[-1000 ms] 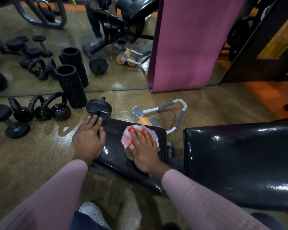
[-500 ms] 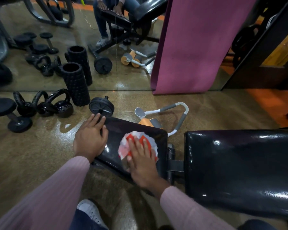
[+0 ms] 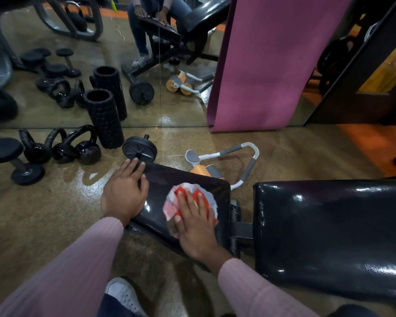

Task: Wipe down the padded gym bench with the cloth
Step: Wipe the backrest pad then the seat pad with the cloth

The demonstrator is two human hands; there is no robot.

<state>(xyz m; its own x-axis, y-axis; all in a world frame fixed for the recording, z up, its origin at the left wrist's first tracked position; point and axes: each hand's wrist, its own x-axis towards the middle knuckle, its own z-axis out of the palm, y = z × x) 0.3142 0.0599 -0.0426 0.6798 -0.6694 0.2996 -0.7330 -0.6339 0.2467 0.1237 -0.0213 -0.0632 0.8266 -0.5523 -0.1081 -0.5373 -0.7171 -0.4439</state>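
two hands [image 3: 124,193] [image 3: 196,227], one cloth [image 3: 188,191], three kettlebells [image 3: 87,149] [image 3: 60,147] [image 3: 33,147], one foam roller [image 3: 103,120]

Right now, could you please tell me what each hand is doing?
Left hand: open, fingers straight, resting on the end of the seat pad.
Right hand: open, flat, pressing the cloth onto the pad.

Glossy black padding on the gym bench [image 3: 329,229], streaked with white glare. Red, white and pale pink patches on the cloth [image 3: 188,197]. Ribbed dusty-pink sleeves [image 3: 73,271] on both arms. Speckled olive-brown floor [image 3: 55,213], wet-looking sheen, orange strip at far right. Plain magenta mat [image 3: 272,65] by the mirror. Matte black knobbed foam roller [image 3: 105,120]; shiny black kettlebells [image 3: 87,149]. Orange, grey and white ab roller [image 3: 226,161]. White shoe [image 3: 124,296].
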